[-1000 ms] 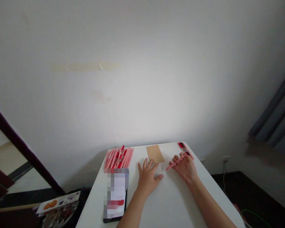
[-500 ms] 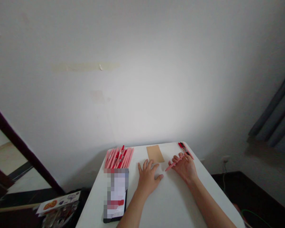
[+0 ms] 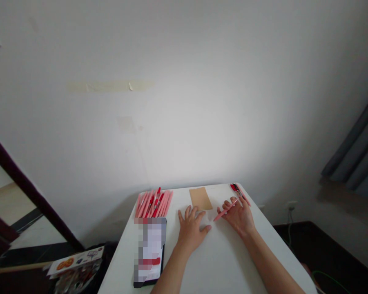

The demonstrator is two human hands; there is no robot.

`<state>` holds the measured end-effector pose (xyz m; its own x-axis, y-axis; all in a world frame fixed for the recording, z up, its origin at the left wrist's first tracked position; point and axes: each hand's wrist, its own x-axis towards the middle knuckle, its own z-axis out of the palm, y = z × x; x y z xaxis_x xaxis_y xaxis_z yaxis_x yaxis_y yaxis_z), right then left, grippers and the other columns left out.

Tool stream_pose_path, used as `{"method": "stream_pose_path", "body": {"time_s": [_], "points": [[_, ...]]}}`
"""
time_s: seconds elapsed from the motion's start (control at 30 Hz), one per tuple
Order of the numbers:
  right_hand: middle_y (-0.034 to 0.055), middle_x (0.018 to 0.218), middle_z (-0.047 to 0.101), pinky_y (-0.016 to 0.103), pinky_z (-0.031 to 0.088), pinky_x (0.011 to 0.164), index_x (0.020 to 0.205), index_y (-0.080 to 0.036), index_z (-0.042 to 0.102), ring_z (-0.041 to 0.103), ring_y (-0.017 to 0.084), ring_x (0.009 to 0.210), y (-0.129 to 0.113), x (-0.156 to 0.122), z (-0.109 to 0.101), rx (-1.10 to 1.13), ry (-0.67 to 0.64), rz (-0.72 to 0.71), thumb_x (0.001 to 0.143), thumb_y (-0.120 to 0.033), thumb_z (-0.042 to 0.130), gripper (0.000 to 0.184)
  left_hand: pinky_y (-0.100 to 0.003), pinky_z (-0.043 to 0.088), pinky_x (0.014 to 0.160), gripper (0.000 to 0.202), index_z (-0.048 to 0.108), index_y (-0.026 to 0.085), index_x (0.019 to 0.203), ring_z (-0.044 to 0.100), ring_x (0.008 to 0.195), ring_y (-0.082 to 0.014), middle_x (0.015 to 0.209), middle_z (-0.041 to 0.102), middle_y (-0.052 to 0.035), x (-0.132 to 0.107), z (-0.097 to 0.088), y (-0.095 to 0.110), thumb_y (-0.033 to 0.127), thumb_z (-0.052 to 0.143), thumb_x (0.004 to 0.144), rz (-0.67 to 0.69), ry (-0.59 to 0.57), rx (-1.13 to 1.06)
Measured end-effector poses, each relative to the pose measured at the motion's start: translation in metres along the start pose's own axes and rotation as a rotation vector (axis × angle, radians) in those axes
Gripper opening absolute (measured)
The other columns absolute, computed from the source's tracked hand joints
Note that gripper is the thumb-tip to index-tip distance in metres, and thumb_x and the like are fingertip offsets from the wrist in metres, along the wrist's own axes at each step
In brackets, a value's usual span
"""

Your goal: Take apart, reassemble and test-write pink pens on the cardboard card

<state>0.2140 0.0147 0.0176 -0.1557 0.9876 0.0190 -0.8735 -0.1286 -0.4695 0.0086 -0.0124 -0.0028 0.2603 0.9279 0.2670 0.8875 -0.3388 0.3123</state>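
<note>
My left hand [image 3: 192, 228] lies palm down on the white table [image 3: 216, 265], fingers spread, with nothing in it. Just beyond its fingertips is a flat tan card [image 3: 200, 198]. On the right, my right hand [image 3: 239, 216] is turned palm up with a pink pen [image 3: 225, 211] held across its fingers, one end slanting down toward the table. Several pink and red pens [image 3: 153, 203] lie side by side in a bunch at the back left. A few more pens [image 3: 240, 193], red, black and pink, lie at the back right corner, behind my right hand.
A phone [image 3: 151, 253], its screen blurred out, lies at the table's left edge. The table's back edge is near a pale wall [image 3: 202, 102]. Left of the table, on the floor side, is a dark bag [image 3: 79, 273] of assorted items. A grey curtain [image 3: 355, 151] hangs at right.
</note>
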Motion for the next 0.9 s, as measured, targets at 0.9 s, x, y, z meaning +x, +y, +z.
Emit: {"method": "stream_pose_path", "body": {"time_s": [0.9], "points": [[-0.0067, 0.071, 0.058, 0.046, 0.052, 0.092, 0.087, -0.023, 0.064, 0.055, 0.009, 0.066, 0.0023, 0.0032, -0.0026, -0.137, 0.111, -0.115, 0.064, -0.02, 0.075, 0.025, -0.067, 0.009, 0.113, 0.044, 0.052, 0.039, 0.125, 0.029, 0.138, -0.0302, 0.142, 0.047, -0.0002, 0.0007, 0.0027, -0.0007, 0.054, 0.048, 0.084, -0.016, 0.053, 0.015]]}}
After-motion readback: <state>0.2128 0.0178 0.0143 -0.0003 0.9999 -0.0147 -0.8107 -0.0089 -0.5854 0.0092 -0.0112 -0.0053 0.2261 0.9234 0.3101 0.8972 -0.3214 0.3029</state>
